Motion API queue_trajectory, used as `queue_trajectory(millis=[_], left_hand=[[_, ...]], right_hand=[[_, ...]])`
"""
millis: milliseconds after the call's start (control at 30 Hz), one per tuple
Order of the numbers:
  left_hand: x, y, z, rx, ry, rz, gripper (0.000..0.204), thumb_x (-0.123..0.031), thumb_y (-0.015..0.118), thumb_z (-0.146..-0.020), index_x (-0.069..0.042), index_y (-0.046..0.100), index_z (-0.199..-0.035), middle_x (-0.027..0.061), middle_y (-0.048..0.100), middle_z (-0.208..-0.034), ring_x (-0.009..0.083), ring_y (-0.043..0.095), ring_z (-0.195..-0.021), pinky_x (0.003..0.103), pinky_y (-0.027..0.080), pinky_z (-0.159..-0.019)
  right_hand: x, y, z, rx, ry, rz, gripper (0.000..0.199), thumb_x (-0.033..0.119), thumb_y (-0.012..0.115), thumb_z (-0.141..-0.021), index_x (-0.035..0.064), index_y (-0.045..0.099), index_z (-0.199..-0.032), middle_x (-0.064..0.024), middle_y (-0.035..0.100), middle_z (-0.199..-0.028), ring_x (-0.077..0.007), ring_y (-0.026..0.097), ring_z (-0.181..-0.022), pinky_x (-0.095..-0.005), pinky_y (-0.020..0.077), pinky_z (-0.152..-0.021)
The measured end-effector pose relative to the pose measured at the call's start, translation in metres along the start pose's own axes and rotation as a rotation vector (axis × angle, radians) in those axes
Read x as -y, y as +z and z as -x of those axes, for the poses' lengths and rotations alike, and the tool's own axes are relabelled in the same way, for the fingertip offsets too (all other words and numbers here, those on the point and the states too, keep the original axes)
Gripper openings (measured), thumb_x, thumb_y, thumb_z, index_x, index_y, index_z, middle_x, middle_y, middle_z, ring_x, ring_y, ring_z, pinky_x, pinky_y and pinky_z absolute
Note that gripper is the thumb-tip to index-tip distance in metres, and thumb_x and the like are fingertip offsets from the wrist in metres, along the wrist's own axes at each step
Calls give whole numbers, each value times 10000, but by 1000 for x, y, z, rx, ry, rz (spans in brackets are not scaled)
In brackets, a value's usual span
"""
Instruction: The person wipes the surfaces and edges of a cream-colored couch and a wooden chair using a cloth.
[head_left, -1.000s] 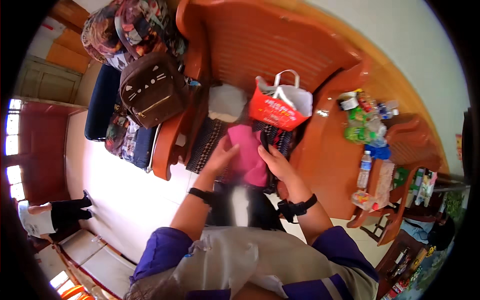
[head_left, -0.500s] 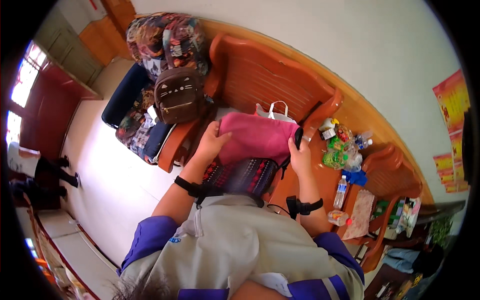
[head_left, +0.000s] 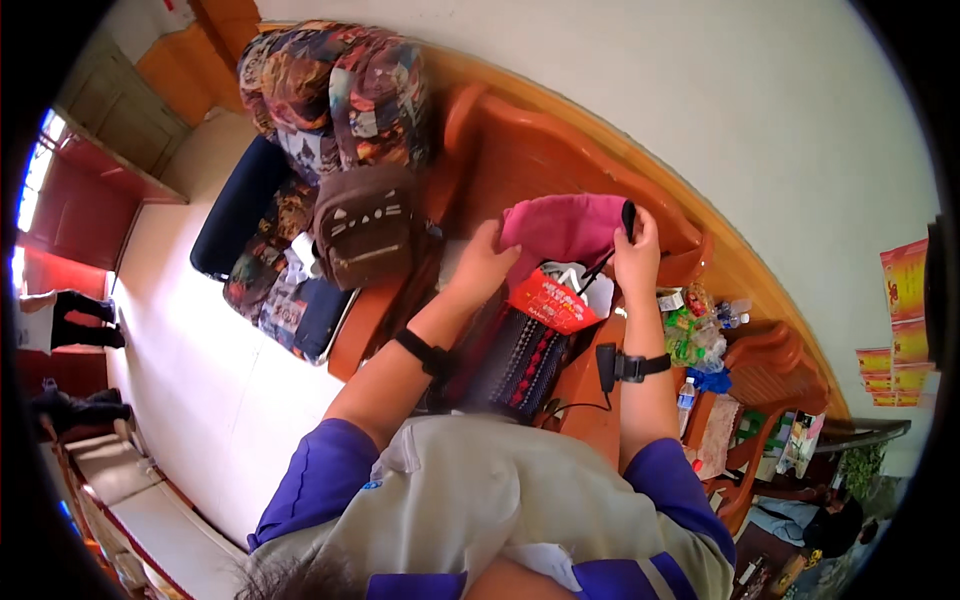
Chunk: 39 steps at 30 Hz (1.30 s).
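In front of me I hold a pink fabric item (head_left: 565,222) between both hands. My left hand (head_left: 487,262) has its fingers closed on the left edge. My right hand (head_left: 637,258) grips the right end, where a black strap (head_left: 628,215) sticks up and a dark cord hangs down. Just below the pink fabric is a red and white paper bag (head_left: 553,303), its top partly covered. Nearer to me lies a dark patterned cloth (head_left: 525,362) with rows of red and white motifs. Both my wrists wear black bands.
A carved wooden bench (head_left: 550,150) stands against the wall. At left, a brown backpack (head_left: 362,225) with a cat design sits on an armchair with a patterned cover (head_left: 380,100). At right are snack packages (head_left: 685,335) and a water bottle (head_left: 686,393). Another person's legs (head_left: 85,310) show far left.
Both hands have moved forward and right with the pink fabric. The red and white paper bag, earlier mostly behind it, now shows below. My view has shifted a little.
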<state>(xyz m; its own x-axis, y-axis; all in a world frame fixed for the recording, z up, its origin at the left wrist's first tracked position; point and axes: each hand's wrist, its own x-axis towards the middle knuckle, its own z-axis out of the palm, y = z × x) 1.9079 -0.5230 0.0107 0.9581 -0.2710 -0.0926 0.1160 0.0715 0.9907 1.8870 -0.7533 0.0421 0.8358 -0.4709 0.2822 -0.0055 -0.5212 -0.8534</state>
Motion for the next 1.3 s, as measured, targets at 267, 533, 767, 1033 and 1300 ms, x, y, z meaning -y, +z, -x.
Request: queue_trajectory(millis=[267, 533, 767, 1033, 1300], left_hand=[[-27, 31, -157, -72, 563, -604, 443, -50, 533, -781, -59, 459, -1217, 180, 562, -1036, 300, 549, -953, 381, 440, -828], [1, 72, -191, -10, 649, -1390, 527, -189, 567, -759, -179, 426, -1267, 117, 419, -1162, 255, 439, -1005, 340, 388, -752], [-3, 20, -204, -26, 714, -1233, 448, -127, 505, -774, -150, 490, -1220, 125, 482, -1049, 283, 504, -927, 387, 428, -704], [-7, -45, -198, -16, 512, -1253, 425, -48, 485, -765, -123, 489, -1183, 146, 479, -916, 335, 549, -832, 426, 457, -688], [-10, -81, -209, -185, 464, -1334, 452, -58, 497, -764, -168, 505, -1203, 156, 461, -887, 345, 563, -735, 431, 476, -654]], right_hand=[[6, 62, -91, 90, -374, 602, 478, 0, 532, -770, 130, 488, -1229, -156, 473, -1230, -343, 523, -1036, -402, 467, -816], [-36, 84, -104, 140, -426, 774, 513, 124, 693, -688, 52, 532, -1170, -204, 400, -1295, -374, 438, -1145, -414, 389, -943], [-34, 114, -126, 105, -553, 813, 471, 110, 654, -716, 99, 536, -1172, -147, 434, -1272, -361, 471, -1060, -425, 399, -907], [-2, 172, -148, 228, -719, 876, 473, 127, 582, -746, 160, 515, -1213, -124, 496, -1129, -305, 495, -983, -418, 400, -892], [3, 230, -155, 242, -802, 1045, 493, 223, 509, -816, 35, 451, -1267, -107, 516, -941, -258, 502, -862, -365, 401, -784]])
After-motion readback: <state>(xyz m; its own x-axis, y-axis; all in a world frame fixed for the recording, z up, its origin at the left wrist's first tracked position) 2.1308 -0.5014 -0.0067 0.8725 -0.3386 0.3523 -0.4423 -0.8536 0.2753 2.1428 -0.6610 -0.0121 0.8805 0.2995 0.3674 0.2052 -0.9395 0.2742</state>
